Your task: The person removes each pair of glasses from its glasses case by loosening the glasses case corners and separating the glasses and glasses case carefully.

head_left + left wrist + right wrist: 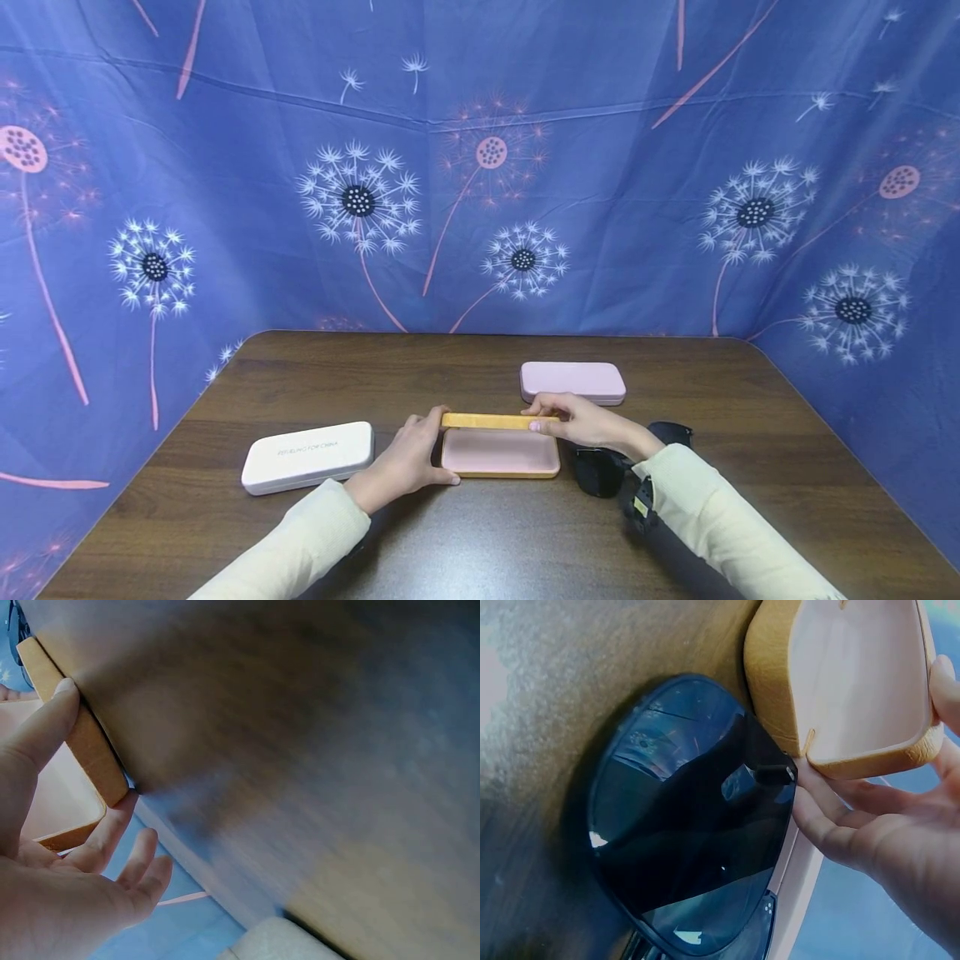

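Wooden tabletop, white "REFUELING FOR CHINA" case, both hands in grip on open yellow case.

Small, slightly blurred lettering on the white case reads "REFUELING FOR CHINA".

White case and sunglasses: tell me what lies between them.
In the head view, the open yellow case lies there, the left hand and right hand at its ends.
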Motion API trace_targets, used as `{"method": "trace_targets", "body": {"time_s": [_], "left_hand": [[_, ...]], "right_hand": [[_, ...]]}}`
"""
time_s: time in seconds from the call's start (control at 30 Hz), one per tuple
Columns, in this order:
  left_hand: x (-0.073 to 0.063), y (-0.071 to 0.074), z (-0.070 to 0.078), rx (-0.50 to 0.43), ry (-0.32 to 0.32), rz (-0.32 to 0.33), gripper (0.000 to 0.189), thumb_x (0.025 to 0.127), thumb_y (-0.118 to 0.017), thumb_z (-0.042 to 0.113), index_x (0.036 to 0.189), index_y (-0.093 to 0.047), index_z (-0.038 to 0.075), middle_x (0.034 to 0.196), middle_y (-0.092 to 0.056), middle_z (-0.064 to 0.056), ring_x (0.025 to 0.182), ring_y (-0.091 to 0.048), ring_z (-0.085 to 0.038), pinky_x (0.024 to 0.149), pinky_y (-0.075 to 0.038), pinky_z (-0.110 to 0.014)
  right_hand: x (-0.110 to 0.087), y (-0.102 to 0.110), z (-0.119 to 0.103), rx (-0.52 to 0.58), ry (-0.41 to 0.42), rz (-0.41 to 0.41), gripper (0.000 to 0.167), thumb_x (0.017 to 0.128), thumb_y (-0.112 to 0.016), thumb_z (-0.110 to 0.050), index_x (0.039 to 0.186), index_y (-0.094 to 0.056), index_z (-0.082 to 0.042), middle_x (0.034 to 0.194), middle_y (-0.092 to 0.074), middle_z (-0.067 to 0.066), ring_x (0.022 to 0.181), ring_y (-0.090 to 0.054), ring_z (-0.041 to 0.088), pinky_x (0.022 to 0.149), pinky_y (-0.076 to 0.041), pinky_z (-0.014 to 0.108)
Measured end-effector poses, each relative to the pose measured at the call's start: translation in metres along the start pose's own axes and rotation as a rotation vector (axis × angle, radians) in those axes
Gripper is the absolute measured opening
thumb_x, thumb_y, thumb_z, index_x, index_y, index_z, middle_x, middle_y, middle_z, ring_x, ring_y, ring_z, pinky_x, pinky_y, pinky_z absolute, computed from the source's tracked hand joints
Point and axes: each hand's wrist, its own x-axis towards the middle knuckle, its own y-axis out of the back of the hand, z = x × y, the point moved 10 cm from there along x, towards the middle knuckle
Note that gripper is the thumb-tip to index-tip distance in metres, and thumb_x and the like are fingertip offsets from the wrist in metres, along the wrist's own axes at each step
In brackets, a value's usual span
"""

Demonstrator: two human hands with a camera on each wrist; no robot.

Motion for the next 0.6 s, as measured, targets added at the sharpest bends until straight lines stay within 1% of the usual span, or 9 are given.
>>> {"method": "trace_targets", "body": {"time_s": [0.1,0.13,0.2,0.3,0.37,0.47,0.53,0.6], "left_hand": [[-0.0009,0.0003,0.0007,-0.006,-0.002,0.001,0.090,0.055,-0.086,0.031,0.126,-0.039,0.002,0.116,-0.060,-0.017,0.101,-0.051,-0.033,0.087,-0.043,-0.047],[-0.0010,0.0006,0.0011,-0.007,-0.002,-0.001,0.089,0.056,-0.086,0.031,0.126,-0.039,0.002,0.116,-0.060,-0.018,0.102,-0.051,-0.033,0.087,-0.043,-0.048],[-0.0012,0.0006,0.0013,-0.010,0.000,-0.006,0.088,0.056,-0.086,0.030,0.126,-0.039,0.003,0.115,-0.060,-0.018,0.103,-0.051,-0.033,0.088,-0.042,-0.048],[-0.0019,0.0004,0.0022,-0.008,-0.005,-0.012,0.087,0.057,-0.086,0.030,0.125,-0.039,0.003,0.115,-0.060,-0.019,0.103,-0.051,-0.033,0.088,-0.043,-0.047],[-0.0020,0.0003,0.0027,-0.009,-0.010,-0.011,0.087,0.057,-0.086,0.030,0.125,-0.039,0.003,0.115,-0.060,-0.018,0.102,-0.051,-0.033,0.087,-0.043,-0.046],[-0.0019,0.0009,0.0036,-0.008,-0.020,-0.001,0.086,0.056,-0.086,0.030,0.124,-0.040,0.002,0.115,-0.061,-0.018,0.099,-0.051,-0.031,0.086,-0.043,-0.045],[-0.0018,0.0012,0.0040,-0.006,-0.024,0.004,0.086,0.056,-0.086,0.030,0.124,-0.041,0.002,0.115,-0.061,-0.017,0.098,-0.051,-0.030,0.085,-0.043,-0.044],[-0.0018,0.0012,0.0042,-0.003,-0.027,0.003,0.086,0.056,-0.086,0.030,0.124,-0.041,0.002,0.115,-0.061,-0.016,0.097,-0.051,-0.029,0.085,-0.043,-0.044]], "right_hand": [[-0.0012,-0.0009,-0.0017,-0.013,0.017,0.010,0.019,0.090,-0.056,-0.023,0.098,-0.061,-0.006,0.109,-0.065,0.013,0.096,-0.058,0.019,0.080,-0.044,0.026],[-0.0016,-0.0013,-0.0023,-0.019,0.025,0.011,0.019,0.090,-0.056,-0.023,0.097,-0.061,-0.007,0.109,-0.065,0.013,0.099,-0.058,0.021,0.080,-0.044,0.025],[-0.0023,-0.0021,-0.0015,-0.009,0.016,0.012,0.018,0.089,-0.057,-0.024,0.096,-0.061,-0.008,0.112,-0.064,0.014,0.103,-0.057,0.023,0.079,-0.044,0.024],[-0.0030,-0.0036,-0.0005,0.008,0.003,0.004,0.018,0.088,-0.059,-0.025,0.095,-0.061,-0.008,0.114,-0.063,0.015,0.106,-0.057,0.027,0.077,-0.045,0.023],[-0.0032,-0.0045,-0.0002,0.017,0.002,-0.001,0.018,0.087,-0.060,-0.025,0.095,-0.061,-0.008,0.114,-0.063,0.015,0.106,-0.057,0.028,0.078,-0.046,0.025],[-0.0034,-0.0051,-0.0027,0.014,0.029,-0.005,0.018,0.087,-0.060,-0.026,0.091,-0.060,-0.008,0.113,-0.063,0.015,0.106,-0.057,0.029,0.083,-0.048,0.029],[-0.0038,-0.0046,-0.0046,0.007,0.048,-0.001,0.018,0.087,-0.060,-0.026,0.089,-0.060,-0.008,0.111,-0.064,0.015,0.104,-0.059,0.028,0.082,-0.049,0.030],[-0.0041,-0.0041,-0.0056,0.000,0.056,0.004,0.018,0.086,-0.060,-0.027,0.090,-0.060,-0.009,0.109,-0.065,0.013,0.099,-0.060,0.022,0.079,-0.050,0.028]]}}
